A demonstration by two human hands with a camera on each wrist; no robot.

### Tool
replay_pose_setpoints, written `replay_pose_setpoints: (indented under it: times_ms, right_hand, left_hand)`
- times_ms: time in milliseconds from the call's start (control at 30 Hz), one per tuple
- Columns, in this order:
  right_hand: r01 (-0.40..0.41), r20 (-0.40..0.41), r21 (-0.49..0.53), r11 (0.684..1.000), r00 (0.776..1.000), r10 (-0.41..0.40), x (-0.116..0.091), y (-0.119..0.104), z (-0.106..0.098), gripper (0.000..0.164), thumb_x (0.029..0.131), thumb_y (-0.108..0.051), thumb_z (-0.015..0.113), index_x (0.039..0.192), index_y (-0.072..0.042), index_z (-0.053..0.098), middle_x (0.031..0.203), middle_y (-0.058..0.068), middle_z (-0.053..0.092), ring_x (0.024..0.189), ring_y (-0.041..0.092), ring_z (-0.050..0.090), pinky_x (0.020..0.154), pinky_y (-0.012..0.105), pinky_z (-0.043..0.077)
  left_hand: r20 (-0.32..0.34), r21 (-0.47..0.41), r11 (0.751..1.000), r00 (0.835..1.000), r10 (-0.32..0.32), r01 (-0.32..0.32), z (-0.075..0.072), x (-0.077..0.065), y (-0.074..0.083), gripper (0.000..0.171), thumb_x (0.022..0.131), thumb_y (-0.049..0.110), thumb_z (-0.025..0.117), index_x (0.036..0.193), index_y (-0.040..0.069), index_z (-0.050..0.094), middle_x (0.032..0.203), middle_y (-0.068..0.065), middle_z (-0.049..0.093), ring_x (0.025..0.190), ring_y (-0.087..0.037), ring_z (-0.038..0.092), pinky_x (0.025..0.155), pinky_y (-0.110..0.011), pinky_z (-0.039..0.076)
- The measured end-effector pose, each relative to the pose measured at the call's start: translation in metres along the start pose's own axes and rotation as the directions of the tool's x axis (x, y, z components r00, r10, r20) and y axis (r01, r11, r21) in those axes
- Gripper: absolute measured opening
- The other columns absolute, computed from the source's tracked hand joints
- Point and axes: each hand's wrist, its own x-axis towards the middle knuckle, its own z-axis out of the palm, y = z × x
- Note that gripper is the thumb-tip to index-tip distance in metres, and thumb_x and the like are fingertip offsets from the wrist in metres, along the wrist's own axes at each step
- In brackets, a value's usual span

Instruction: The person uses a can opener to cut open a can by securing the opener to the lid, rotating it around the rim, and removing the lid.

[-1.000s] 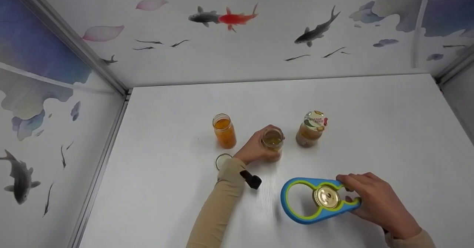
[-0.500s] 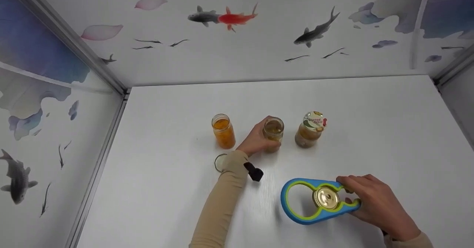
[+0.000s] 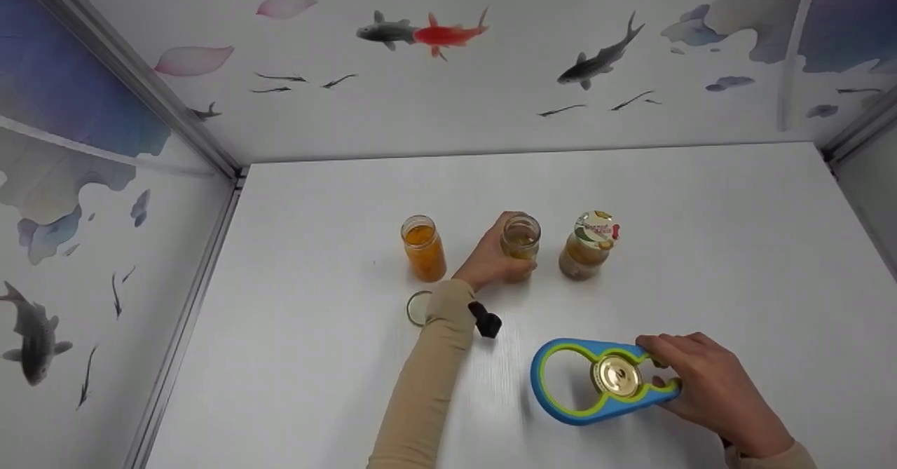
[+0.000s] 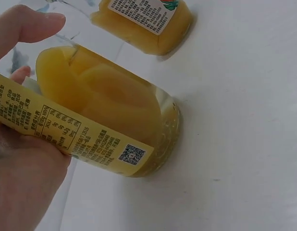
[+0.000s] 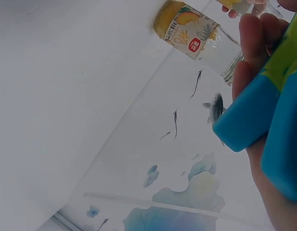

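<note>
In the head view my left hand [image 3: 488, 259] grips an uncapped glass jar of fruit [image 3: 522, 250] from its left side, thumb and fingers around the glass. The left wrist view shows yellow fruit pieces in that jar [image 4: 105, 91], a yellow label with a QR code on its side, and its base right at the tabletop. My right hand [image 3: 722, 388] holds a blue and green jar opener [image 3: 596, 347] by its handle ends. A gold lid [image 3: 619, 376] sits in the opener's smaller ring, while the larger ring has nothing in it.
An uncapped jar with orange contents [image 3: 425, 252] stands left of my left hand. A capped jar with a patterned lid [image 3: 587, 245] stands to the right. One loose lid [image 3: 418, 308] lies by my left sleeve, partly covered. Printed walls [image 3: 490, 118] bound the white table [image 3: 294, 357].
My left hand has carried the fruit jar toward the back of the table and slightly right, level with the other two jars. The right hand and jar opener have barely moved.
</note>
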Motion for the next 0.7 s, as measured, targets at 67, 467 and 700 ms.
replay_pose_setpoints:
  times_ms: [67,467,700]
  right_hand:
    - [-0.006,0.01,0.006,1.0,1.0,0.006,0.0,0.0,0.0,0.068,0.045,-0.019,0.097,0.105,-0.016,0.065,0.083,-0.009,0.067,0.072,0.007,0.056,0.068,0.038,0.051]
    - [-0.062,0.049,0.022,0.998,0.997,0.061,-0.002,0.0,0.003,0.066,0.048,-0.022,0.097,0.105,-0.016,0.065,0.079,-0.01,0.065,0.073,0.008,0.055,0.069,0.039,0.051]
    - [-0.047,0.026,0.015,0.999,0.999,0.047,-0.002,0.001,0.005,0.066,0.047,-0.022,0.097,0.105,-0.017,0.064,0.078,-0.012,0.063,0.071,0.006,0.053,0.068,0.038,0.051]
  left_hand:
    - [-0.007,0.02,1.0,1.0,-0.012,0.012,0.0,-0.001,0.0,0.078,0.074,0.007,0.08,0.139,0.02,0.039,0.126,0.003,0.054,0.117,-0.013,0.049,0.102,-0.035,0.037]
    - [-0.035,0.062,0.997,0.998,-0.046,0.048,-0.005,-0.013,-0.002,0.095,0.074,0.015,0.085,0.147,0.028,0.026,0.141,-0.004,0.045,0.132,-0.02,0.039,0.111,-0.046,0.026]
    - [-0.035,0.166,0.983,0.997,-0.072,0.077,-0.009,-0.035,-0.006,0.092,0.078,0.015,0.082,0.15,0.018,0.024,0.155,-0.008,0.029,0.141,-0.021,0.026,0.113,-0.04,0.022]
